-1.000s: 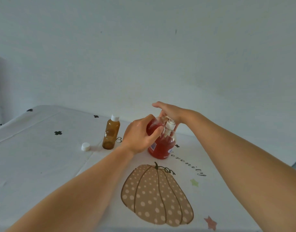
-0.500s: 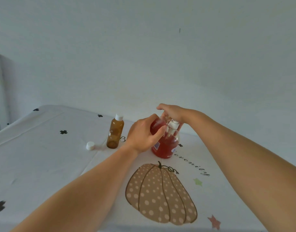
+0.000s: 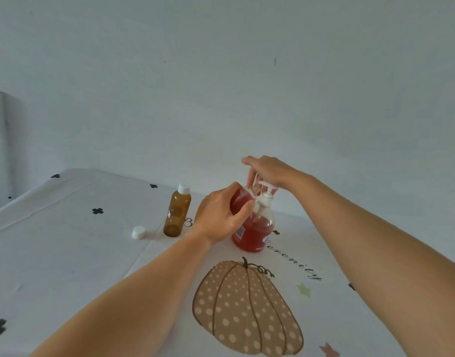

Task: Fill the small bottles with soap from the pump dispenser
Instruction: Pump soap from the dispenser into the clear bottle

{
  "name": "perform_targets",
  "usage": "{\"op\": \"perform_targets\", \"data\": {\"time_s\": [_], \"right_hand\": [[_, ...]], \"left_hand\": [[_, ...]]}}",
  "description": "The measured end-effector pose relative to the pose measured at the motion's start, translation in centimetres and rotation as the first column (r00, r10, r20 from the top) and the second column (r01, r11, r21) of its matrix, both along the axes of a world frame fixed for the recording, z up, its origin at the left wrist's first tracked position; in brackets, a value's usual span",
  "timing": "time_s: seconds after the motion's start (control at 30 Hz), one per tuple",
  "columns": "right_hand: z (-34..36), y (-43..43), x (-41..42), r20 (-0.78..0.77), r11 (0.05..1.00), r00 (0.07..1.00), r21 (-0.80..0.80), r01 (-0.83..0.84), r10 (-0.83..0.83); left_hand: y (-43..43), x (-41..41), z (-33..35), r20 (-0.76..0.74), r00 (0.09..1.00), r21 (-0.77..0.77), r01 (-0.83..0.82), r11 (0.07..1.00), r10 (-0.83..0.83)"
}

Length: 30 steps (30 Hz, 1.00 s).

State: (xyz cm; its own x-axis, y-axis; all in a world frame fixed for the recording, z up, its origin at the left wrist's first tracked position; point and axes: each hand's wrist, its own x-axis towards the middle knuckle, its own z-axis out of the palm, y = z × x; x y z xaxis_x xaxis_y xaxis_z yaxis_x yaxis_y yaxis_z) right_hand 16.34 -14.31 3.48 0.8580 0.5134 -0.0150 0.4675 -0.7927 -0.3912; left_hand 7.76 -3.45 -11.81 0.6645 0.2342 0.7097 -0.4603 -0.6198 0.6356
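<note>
Under the right hand (image 3: 266, 171) sits the pump dispenser (image 3: 254, 222); left hand (image 3: 218, 217) apparently grips a bottle.

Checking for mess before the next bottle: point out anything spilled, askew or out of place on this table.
No spill shows on the tablecloth. One loose white cap lies beside the capped amber bottle, which stands upright. The left hand holds a small bottle at the pump dispenser, mostly hidden; the right hand is on the pump.

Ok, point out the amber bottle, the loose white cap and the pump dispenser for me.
amber bottle (image 3: 177, 215): head view, middle of its brown body.
loose white cap (image 3: 139, 232): head view, top of the cap on the tablecloth.
pump dispenser (image 3: 254, 234): head view, red soap-filled lower body.
</note>
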Motion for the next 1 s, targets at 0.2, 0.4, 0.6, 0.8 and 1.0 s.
{"op": "perform_targets", "data": {"time_s": [0.2, 0.4, 0.6, 0.8, 1.0], "right_hand": [[-0.2, -1.8, 0.5, 0.095, 0.991, 0.986, 0.027, 0.134, -0.136], [-1.0, -2.9, 0.4, -0.078, 0.979, 0.983, 0.110, 0.174, -0.166], [-1.3, -2.5, 0.7, -0.038, 0.989, 0.991, 0.062, 0.133, -0.131], [-1.3, -1.9, 1.4, -0.078, 0.991, 0.989, -0.039, 0.126, -0.129], [-1.6, -1.3, 1.7, -0.097, 0.982, 0.980, -0.099, 0.164, -0.174]], "left_hand": [[-0.1, 0.0, 0.0, -0.009, 1.000, 0.000, 0.009, 1.000, -0.009], [-0.1, 0.0, -0.1, 0.001, 1.000, -0.008, 0.001, 1.000, -0.001], [0.0, -0.1, 0.0, 0.014, 1.000, -0.007, -0.001, 1.000, 0.001], [0.0, 0.1, 0.0, 0.010, 1.000, -0.008, -0.001, 1.000, 0.001], [-0.1, -0.1, 0.2, 0.016, 1.000, -0.001, -0.021, 1.000, 0.021]]}}
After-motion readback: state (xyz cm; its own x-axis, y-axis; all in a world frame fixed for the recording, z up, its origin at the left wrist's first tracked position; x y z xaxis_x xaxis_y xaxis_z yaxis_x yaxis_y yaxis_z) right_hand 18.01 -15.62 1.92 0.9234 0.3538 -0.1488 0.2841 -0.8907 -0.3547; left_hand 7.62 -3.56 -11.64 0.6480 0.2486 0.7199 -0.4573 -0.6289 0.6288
